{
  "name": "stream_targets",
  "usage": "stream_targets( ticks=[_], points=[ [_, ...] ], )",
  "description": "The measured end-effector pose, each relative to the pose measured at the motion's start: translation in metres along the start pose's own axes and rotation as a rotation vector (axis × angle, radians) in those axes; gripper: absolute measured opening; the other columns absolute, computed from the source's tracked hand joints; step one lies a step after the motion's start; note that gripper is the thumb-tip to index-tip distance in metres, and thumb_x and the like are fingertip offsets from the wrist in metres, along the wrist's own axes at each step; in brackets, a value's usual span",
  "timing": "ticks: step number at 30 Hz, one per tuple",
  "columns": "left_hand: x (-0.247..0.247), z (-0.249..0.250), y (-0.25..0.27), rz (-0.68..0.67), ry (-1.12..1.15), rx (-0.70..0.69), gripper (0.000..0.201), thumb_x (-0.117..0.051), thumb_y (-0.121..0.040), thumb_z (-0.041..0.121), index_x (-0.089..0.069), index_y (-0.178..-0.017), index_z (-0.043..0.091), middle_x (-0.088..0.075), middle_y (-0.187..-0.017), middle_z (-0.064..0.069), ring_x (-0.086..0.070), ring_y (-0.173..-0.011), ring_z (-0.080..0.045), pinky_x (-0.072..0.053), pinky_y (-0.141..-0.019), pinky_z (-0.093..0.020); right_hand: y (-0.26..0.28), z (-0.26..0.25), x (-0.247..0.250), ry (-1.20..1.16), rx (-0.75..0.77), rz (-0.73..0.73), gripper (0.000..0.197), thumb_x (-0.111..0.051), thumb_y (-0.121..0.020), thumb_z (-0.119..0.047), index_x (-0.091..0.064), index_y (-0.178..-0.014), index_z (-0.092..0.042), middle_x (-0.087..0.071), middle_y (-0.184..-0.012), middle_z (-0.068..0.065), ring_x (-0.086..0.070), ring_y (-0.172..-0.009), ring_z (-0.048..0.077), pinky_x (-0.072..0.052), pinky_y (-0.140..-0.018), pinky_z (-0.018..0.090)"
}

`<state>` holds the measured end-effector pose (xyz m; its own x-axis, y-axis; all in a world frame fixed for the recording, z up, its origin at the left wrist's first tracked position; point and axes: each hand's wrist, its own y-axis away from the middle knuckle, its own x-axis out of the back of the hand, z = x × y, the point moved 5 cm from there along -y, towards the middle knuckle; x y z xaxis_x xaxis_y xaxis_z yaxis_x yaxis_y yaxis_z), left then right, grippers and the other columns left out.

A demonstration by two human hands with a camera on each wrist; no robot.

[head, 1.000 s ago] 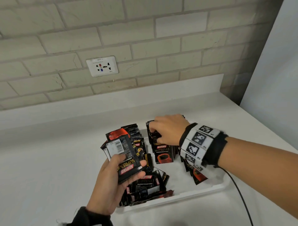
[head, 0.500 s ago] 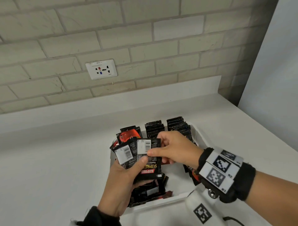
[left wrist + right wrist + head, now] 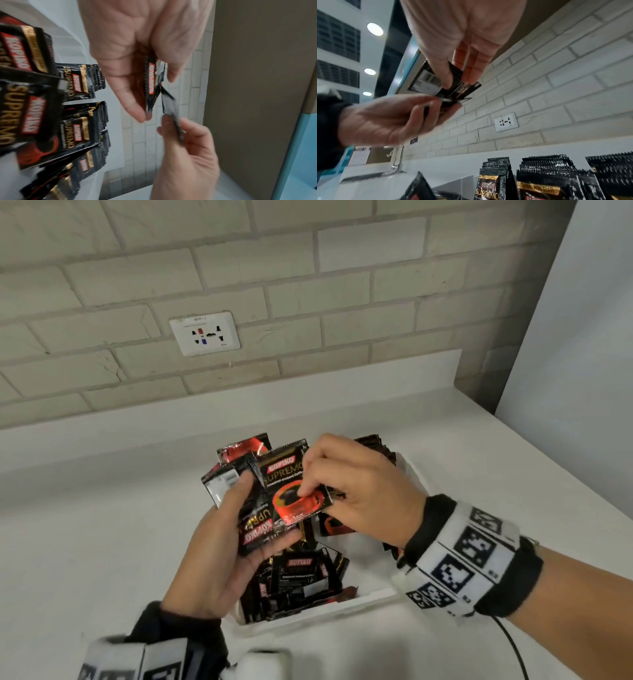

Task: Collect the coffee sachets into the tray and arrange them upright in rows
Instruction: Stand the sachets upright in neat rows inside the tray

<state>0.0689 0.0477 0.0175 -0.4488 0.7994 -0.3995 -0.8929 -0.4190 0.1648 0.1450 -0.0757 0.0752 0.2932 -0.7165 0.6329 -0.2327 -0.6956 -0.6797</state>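
Note:
Over the white tray, my left hand grips a small fan of black Kopiko sachets, thumb across their fronts. My right hand pinches one sachet beside that fan, its red-cup front facing me. In the left wrist view this sachet is edge-on between the right hand's fingertips. In the right wrist view its barcode side shows. Upright rows of sachets stand at the tray's far side. Loose sachets lie flat at its near end.
The tray sits on a white worktop against a brick wall with a socket. A white panel closes the right side. A black cable trails from my right wrist. A tap and sink lie far left.
My right hand left the upright rows at the back of the tray, came to the left hand's bundle and took one sachet, now turned front side up.

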Motion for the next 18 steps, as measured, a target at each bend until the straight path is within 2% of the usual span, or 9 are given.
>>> stream_targets(
  ticks=[3, 5, 7, 10, 12, 14, 16, 18],
  points=[
    [-0.004, 0.015, 0.002, -0.031, -0.096, -0.101, 0.032, -0.060, -0.070, 0.025, -0.065, -0.101, 0.017, -0.074, -0.090, -0.007, -0.071, -0.077, -0.020, -0.057, -0.055, -0.028, -0.002, 0.000, -0.012, 0.081, 0.047, -0.062, 0.019, -0.050, -0.076, -0.005, -0.068, -0.081, -0.006, -0.058, -0.086, 0.009, -0.047, -0.081, 0.013, -0.044, -0.067, 0.026],
    [-0.001, 0.018, 0.002, 0.001, -0.156, -0.146, 0.034, -0.063, -0.066, 0.014, -0.065, -0.100, 0.016, -0.074, -0.090, -0.006, -0.071, -0.079, -0.019, -0.058, -0.058, -0.027, 0.000, 0.000, -0.017, 0.064, 0.049, -0.107, 0.028, -0.043, -0.078, -0.003, -0.070, -0.087, -0.005, -0.058, -0.089, 0.010, -0.049, -0.083, 0.015, -0.044, -0.071, 0.024],
    [0.004, 0.015, 0.001, 0.029, -0.176, -0.161, 0.035, -0.064, -0.065, 0.010, -0.065, -0.100, 0.015, -0.074, -0.089, -0.006, -0.071, -0.078, -0.018, -0.058, -0.060, -0.027, 0.005, 0.003, -0.016, 0.002, 0.004, -0.124, 0.038, -0.034, -0.079, -0.003, -0.069, -0.094, -0.005, -0.059, -0.094, 0.007, -0.053, -0.087, 0.014, -0.047, -0.078, 0.022],
    [0.008, 0.006, -0.002, 0.063, -0.181, -0.132, 0.032, -0.065, -0.063, 0.010, -0.066, -0.094, 0.016, -0.074, -0.091, -0.008, -0.069, -0.086, -0.023, -0.056, -0.071, -0.035, 0.010, 0.019, 0.004, -0.133, -0.264, -0.026, 0.047, -0.031, -0.077, 0.010, -0.066, -0.095, -0.014, -0.056, -0.096, -0.013, -0.054, -0.087, -0.001, -0.046, -0.083, 0.011],
    [0.006, 0.000, -0.003, 0.069, -0.193, -0.108, 0.029, -0.066, -0.062, 0.010, -0.066, -0.091, 0.018, -0.074, -0.089, -0.005, -0.067, -0.088, -0.023, -0.052, -0.077, -0.038, 0.011, 0.030, 0.018, -0.209, -0.470, 0.049, 0.051, -0.037, -0.080, 0.016, -0.059, -0.091, -0.028, -0.056, -0.092, -0.020, -0.055, -0.082, -0.003, -0.045, -0.074, 0.008],
    [0.001, -0.005, -0.003, 0.058, -0.203, -0.105, 0.024, -0.066, -0.066, 0.009, -0.067, -0.087, 0.021, -0.075, -0.084, -0.001, -0.067, -0.083, -0.019, -0.051, -0.071, -0.034, 0.007, 0.036, 0.024, -0.237, -0.596, 0.035, 0.038, -0.052, -0.085, 0.002, -0.054, -0.093, -0.035, -0.059, -0.091, -0.015, -0.055, -0.075, 0.000, -0.046, -0.067, 0.013],
    [-0.007, -0.005, -0.002, 0.033, -0.214, -0.110, 0.028, -0.067, -0.065, 0.010, -0.066, -0.091, 0.021, -0.075, -0.084, 0.001, -0.068, -0.081, -0.016, -0.050, -0.065, -0.030, 0.006, 0.036, 0.020, -0.247, -0.705, -0.099, 0.024, -0.064, -0.084, -0.023, -0.052, -0.102, -0.034, -0.059, -0.092, -0.012, -0.054, -0.074, 0.001, -0.046, -0.075, 0.017],
    [-0.016, -0.004, -0.001, -0.005, -0.239, -0.127, 0.042, -0.068, -0.061, 0.011, -0.063, -0.103, 0.017, -0.075, -0.087, 0.001, -0.070, -0.078, -0.013, -0.052, -0.057, -0.025, 0.008, 0.036, 0.015, -0.255, -0.755, -0.201, 0.035, -0.067, -0.079, -0.036, -0.049, -0.110, -0.034, -0.057, -0.095, -0.013, -0.054, -0.076, 0.000, -0.047, -0.079, 0.020]
  ],
)
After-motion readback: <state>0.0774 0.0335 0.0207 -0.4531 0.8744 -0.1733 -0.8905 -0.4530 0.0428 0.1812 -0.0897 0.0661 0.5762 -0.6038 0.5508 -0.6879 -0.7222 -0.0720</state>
